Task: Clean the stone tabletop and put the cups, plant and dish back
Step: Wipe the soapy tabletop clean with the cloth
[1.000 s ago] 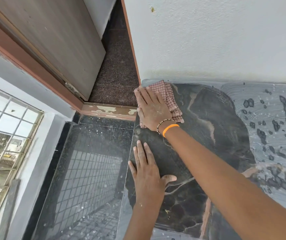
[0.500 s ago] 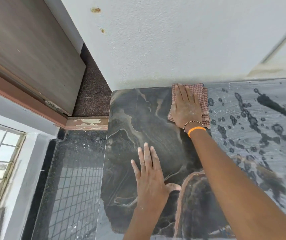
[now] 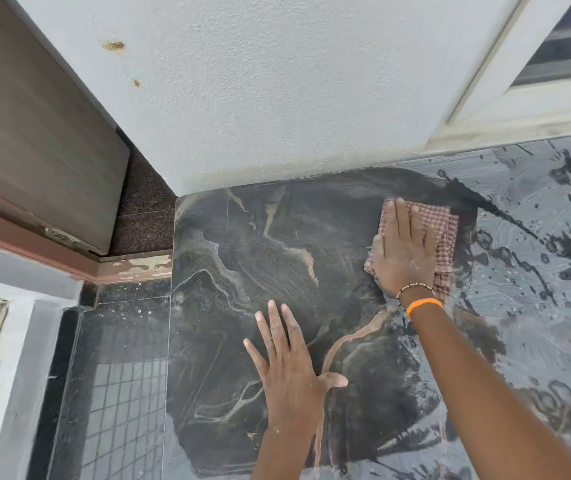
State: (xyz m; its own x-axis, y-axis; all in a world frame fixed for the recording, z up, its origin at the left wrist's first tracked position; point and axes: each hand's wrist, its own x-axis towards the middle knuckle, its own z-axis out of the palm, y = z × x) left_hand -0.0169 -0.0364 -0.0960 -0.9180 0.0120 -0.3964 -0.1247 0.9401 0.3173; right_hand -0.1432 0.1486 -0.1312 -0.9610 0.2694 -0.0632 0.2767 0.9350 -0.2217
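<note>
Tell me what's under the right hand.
A red-checked cloth lies under the right hand, which presses it flat on the stone tabletop. The cloth's edges stick out past the fingers and wrist; its middle and the stone beneath are covered.

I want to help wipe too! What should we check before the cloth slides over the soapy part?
1. Right hand flat on the checked cloth: ok.
2. Left hand steady on the stone tabletop: ok.
3. Left side wiped dark: ok.
4. Grey soapy film gone on the right: not ok.
5. Cups, plant, dish out of the way: cannot tell, none in view.
</note>
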